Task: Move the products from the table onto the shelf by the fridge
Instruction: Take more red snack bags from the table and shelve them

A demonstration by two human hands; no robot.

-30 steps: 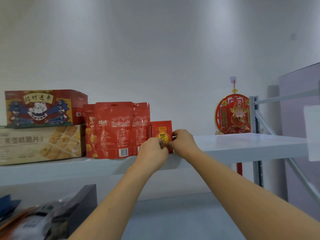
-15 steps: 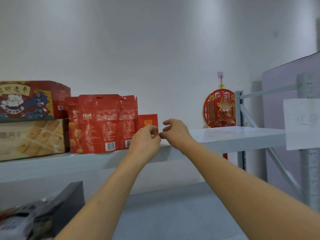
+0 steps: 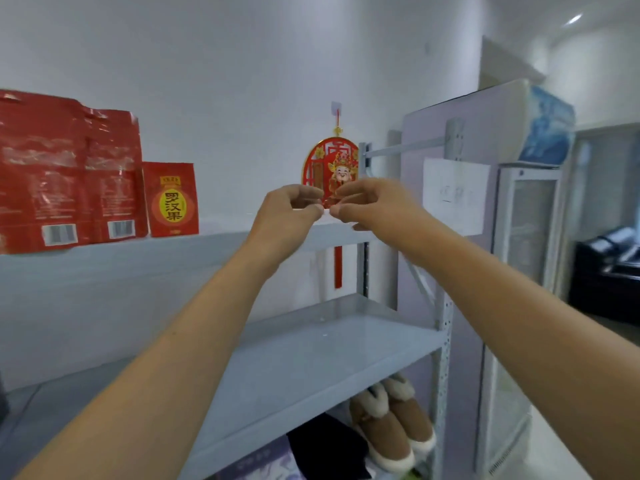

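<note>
The small red packet [image 3: 171, 199] stands upright on the top shelf [image 3: 207, 245], just beside the red bags [image 3: 69, 174]. It is probably light and floppy, best pinched by its sides. The left hand [image 3: 287, 216] and right hand [image 3: 374, 206] hover to its right, half-curled and empty.

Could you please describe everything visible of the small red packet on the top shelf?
The small red packet is a flat, glossy pouch bearing a yellow circle with dark characters. It stands upright on the top shelf, right of a taller red pouch. Neither the left hand nor the right hand touches it.
</note>
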